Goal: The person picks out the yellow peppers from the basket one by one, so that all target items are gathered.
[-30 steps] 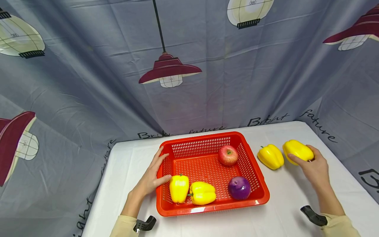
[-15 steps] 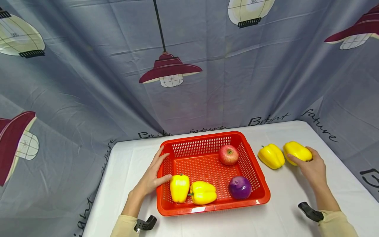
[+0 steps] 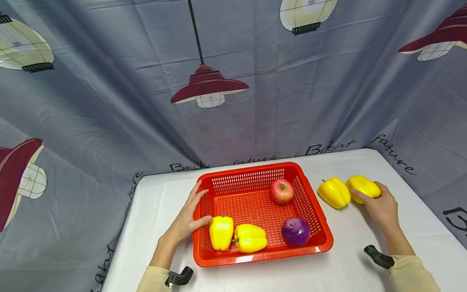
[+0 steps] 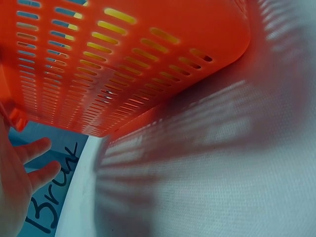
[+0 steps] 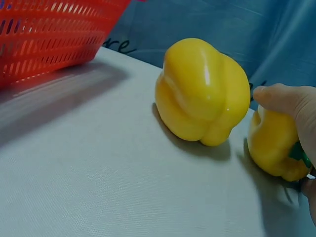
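Note:
My right hand [image 3: 382, 206] holds a yellow bell pepper [image 3: 363, 189] at the right side of the white table, thumb on its near side. In the right wrist view the green stem of this pepper [image 5: 276, 145] faces the hand. Just left of it lies another yellow bell pepper [image 3: 333, 193]. My left hand [image 3: 185, 219] rests at the left rim of a red plastic basket [image 3: 257, 259], its fingers fairly straight and its thumb over the edge. Inside that basket are two yellow bell peppers [image 3: 221, 232], a red apple [image 3: 281, 191] and a purple round vegetable or fruit [image 3: 296, 232].
The white tablecloth [image 3: 350, 251] covers the table. A grey-blue curtain [image 3: 146, 101] printed with lamps and lettering hangs behind and at both sides. Each wrist wears a black device, such as the one on the right wrist [image 3: 379, 257].
My right hand has moved left and slightly down with its bell pepper, bringing it closer to the neighbouring pepper. My left hand and the basket have stayed in place.

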